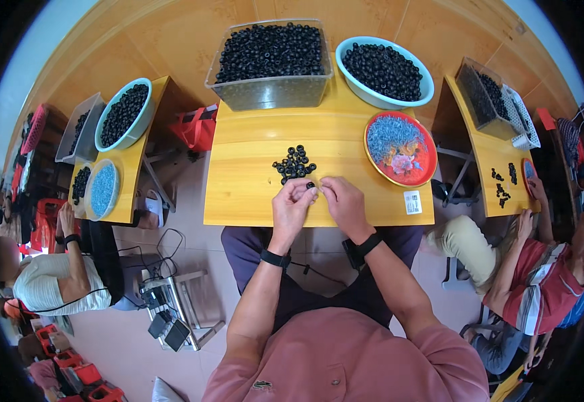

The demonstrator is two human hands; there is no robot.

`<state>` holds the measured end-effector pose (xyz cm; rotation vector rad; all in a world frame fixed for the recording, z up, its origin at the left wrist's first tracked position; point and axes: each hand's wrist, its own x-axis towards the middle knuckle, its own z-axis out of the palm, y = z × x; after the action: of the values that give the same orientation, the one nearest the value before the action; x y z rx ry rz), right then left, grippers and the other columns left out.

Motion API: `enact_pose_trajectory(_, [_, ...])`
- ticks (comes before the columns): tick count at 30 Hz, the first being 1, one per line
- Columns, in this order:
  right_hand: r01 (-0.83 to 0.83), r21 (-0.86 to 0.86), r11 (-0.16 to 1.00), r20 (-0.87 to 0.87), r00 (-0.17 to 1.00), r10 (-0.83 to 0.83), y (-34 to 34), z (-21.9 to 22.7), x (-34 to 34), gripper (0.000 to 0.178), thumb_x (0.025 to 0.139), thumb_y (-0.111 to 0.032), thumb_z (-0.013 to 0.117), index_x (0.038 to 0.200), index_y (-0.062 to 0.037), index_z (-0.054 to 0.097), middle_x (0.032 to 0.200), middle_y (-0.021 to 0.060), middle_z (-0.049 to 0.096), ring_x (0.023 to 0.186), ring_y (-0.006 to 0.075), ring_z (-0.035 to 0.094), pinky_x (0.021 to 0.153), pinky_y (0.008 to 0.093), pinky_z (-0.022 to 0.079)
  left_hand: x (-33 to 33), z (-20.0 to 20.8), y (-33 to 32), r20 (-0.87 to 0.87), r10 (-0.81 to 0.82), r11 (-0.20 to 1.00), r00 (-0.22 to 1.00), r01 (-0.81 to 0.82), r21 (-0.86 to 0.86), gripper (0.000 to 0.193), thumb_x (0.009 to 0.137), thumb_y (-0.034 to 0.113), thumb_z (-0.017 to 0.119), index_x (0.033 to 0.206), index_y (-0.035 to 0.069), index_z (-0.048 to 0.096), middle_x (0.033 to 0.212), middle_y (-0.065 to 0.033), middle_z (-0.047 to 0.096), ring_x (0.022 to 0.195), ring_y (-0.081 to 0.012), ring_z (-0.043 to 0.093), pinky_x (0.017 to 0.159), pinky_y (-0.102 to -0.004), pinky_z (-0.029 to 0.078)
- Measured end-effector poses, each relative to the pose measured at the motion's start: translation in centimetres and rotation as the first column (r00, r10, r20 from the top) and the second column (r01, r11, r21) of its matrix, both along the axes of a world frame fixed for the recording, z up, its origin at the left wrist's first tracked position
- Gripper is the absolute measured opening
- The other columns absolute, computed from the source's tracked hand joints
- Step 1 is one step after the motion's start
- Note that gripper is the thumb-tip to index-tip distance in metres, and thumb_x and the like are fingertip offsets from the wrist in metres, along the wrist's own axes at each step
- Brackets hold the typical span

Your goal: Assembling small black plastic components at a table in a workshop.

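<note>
My left hand [292, 206] pinches a round black bead-like piece [311, 185] between thumb and fingers, near the table's front edge. Close beside it, my right hand [345, 204] has its thumb and forefinger pressed together. Whatever those fingertips hold, if anything, is too small to make out. Just beyond my hands lies a loose pile of the same black pieces [295, 163] on the yellow wooden table [245, 154]. Right of the pile, a red flowered plate [423, 175] carries many small, translucent bluish pieces [392, 137].
At the table's back stand a clear plastic bin [272, 97] and a light blue basin [430, 90], both full of black pieces. A white label [412, 202] lies at the front right corner. Co-workers sit at side tables left [126, 194] and right [469, 120].
</note>
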<state>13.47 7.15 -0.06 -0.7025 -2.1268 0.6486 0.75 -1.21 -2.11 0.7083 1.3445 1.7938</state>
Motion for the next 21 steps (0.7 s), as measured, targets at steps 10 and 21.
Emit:
enact_pose_trajectory(10, [-0.036, -0.127, 0.991, 0.004, 0.999, 0.037, 0.3, -0.4, 0.3, 0.01, 0.092, -0.007, 0.066, 0.098, -0.0002, 0.066, 0.091, 0.0168, 0.069, 0.086, 0.0355, 0.067, 0.076, 0.0421, 0.053, 0.6, 0.7, -0.2, -0.28, 0.015, 0.989, 0.96, -0.056, -0.139, 0.019, 0.092, 0.001, 0.073, 0.109, -0.001, 0.066, 0.091, -0.0019, 0.07, 0.08, -0.0055, 0.063, 0.075, -0.0211, 0.052])
enact_pose_trajectory(21, [-0.028, -0.215, 0.976, -0.026, 0.999, 0.023, 0.4, -0.7, 0.3, 0.01, 0.093, -0.008, 0.066, 0.098, 0.0, 0.068, 0.091, 0.0162, 0.071, 0.085, 0.0346, 0.069, 0.076, 0.0413, 0.054, 0.9, 0.8, -0.2, -0.43, 0.036, 0.98, 0.902, -0.117, -0.164, 0.017, 0.091, 0.002, 0.074, 0.106, -0.002, 0.068, 0.085, 0.0, 0.069, 0.076, -0.0047, 0.06, 0.07, -0.0216, 0.051])
